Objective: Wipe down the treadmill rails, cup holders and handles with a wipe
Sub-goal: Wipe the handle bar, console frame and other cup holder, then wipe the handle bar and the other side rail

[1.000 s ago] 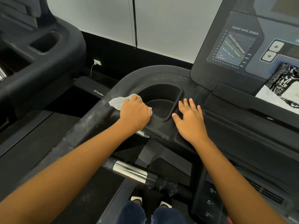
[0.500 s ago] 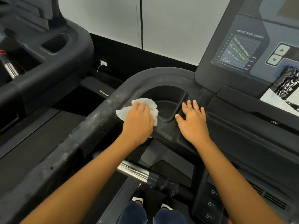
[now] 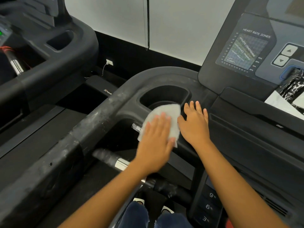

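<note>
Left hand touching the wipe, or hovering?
Touching. Head view: left hand lies flat on the wipe, fingers straight, pressing it against the near rim of the cup holder.

Setting: gym or fitness room, with cardio machines in a row.

Evidence:
- dark grey treadmill console (image 3: 213, 66) printed with a coloured "HEART RATE ZONES" chart (image 3: 245, 50);
- pair of pale grey arrow buttons (image 3: 285, 56);
- black keypad strip (image 3: 208, 206) showing 9, 6, 3;
- dusty black moulded side rail (image 3: 92, 124), deep black cup holder (image 3: 164, 96) and chrome-sleeved black handle (image 3: 121, 163);
- second black treadmill (image 3: 54, 63) of like build just to the left, across a narrow gap;
- plain white panelled wall (image 3: 181, 27) over a black base, with a white wall socket (image 3: 109, 62) and a thin cord.
</note>
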Motion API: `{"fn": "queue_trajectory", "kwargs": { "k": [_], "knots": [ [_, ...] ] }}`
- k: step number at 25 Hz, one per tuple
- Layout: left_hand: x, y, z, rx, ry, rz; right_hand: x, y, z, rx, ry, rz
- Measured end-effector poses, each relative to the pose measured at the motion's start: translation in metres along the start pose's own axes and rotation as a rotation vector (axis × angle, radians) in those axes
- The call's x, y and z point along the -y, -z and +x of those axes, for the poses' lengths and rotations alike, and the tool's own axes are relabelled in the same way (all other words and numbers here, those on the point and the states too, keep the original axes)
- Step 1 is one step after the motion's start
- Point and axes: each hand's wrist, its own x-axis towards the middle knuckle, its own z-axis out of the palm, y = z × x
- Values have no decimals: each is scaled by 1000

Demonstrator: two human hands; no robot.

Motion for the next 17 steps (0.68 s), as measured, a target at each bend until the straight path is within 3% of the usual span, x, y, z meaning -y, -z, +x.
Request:
{"fn": "queue_trajectory", "kwargs": {
  "k": [4,8,11,14,17],
  "knots": [
    [12,5,-6,-15,-127,46,0,2,-2,-6,11,-17],
    [71,20,24,-67,278,27,-2,1,-3,-3,23,-35],
    [34,1,26,-115,271,-91,-2,3,-3,11,30,-17],
    [-31,-20,-1,-106,224,-516,-2,2,-3,7,30,5],
    [-80,-6,-1,-145,472,-1030,-2,1,-2,-3,27,14]
  ]
}}
